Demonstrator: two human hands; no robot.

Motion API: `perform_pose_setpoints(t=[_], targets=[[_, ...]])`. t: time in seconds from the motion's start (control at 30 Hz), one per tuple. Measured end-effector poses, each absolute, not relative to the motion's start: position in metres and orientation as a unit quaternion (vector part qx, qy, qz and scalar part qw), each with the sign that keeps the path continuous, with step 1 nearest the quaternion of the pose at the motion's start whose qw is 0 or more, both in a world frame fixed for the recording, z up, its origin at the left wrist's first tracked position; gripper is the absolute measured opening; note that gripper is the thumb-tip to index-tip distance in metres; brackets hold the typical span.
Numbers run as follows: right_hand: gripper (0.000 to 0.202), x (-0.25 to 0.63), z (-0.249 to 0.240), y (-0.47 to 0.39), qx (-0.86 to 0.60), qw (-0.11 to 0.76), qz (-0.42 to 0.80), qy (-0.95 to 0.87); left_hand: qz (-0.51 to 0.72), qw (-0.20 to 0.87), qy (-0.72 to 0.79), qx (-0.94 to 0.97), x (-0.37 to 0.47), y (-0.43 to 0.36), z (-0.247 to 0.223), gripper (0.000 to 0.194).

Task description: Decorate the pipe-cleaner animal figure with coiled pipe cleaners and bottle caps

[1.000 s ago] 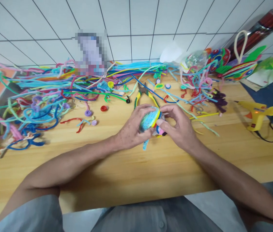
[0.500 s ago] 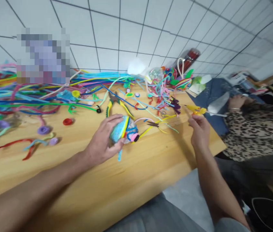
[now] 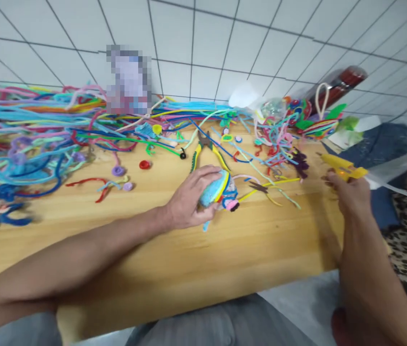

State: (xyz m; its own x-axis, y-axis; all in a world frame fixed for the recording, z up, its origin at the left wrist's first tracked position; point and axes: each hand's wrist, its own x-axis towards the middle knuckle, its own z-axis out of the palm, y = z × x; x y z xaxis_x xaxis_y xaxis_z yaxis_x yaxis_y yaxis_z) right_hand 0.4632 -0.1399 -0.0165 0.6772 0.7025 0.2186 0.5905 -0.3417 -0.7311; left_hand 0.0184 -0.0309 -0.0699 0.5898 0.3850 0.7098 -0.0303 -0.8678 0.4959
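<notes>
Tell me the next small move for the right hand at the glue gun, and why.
Probably close the right hand around the yellow glue gun and lift it. The fingers already touch it at the table edge, while the left hand holds the pipe-cleaner ball steady on the wood.

A wooden table (image 3: 189, 259) bears strewn pipe cleaners (image 3: 37, 144) and pliers (image 3: 205, 149).

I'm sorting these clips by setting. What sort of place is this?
Likely a craft work table: heaps of coloured fuzzy pipe cleaners, a yellow glue gun and yellow-handled pliers lie on the wooden tabletop by a white tiled wall.
</notes>
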Motion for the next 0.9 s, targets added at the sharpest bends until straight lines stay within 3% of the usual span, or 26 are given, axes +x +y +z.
perform_pose_setpoints(t=[0.17, 0.37, 0.9], targets=[[0.026, 0.383, 0.02, -0.15, -0.726, 0.465, 0.196, -0.467, 0.442, 0.239, 0.091, 0.86, 0.019, -0.028, -0.072, 0.07], [0.038, 0.312, 0.049, -0.146, -0.638, 0.274, 0.291, -0.659, 0.446, 0.244, 0.084, 0.857, 0.019, -0.027, -0.074, 0.07], [0.022, 0.31, 0.034, -0.154, -0.583, 0.246, 0.211, -0.745, 0.463, 0.232, 0.084, 0.851, 0.023, -0.026, -0.078, 0.073]])
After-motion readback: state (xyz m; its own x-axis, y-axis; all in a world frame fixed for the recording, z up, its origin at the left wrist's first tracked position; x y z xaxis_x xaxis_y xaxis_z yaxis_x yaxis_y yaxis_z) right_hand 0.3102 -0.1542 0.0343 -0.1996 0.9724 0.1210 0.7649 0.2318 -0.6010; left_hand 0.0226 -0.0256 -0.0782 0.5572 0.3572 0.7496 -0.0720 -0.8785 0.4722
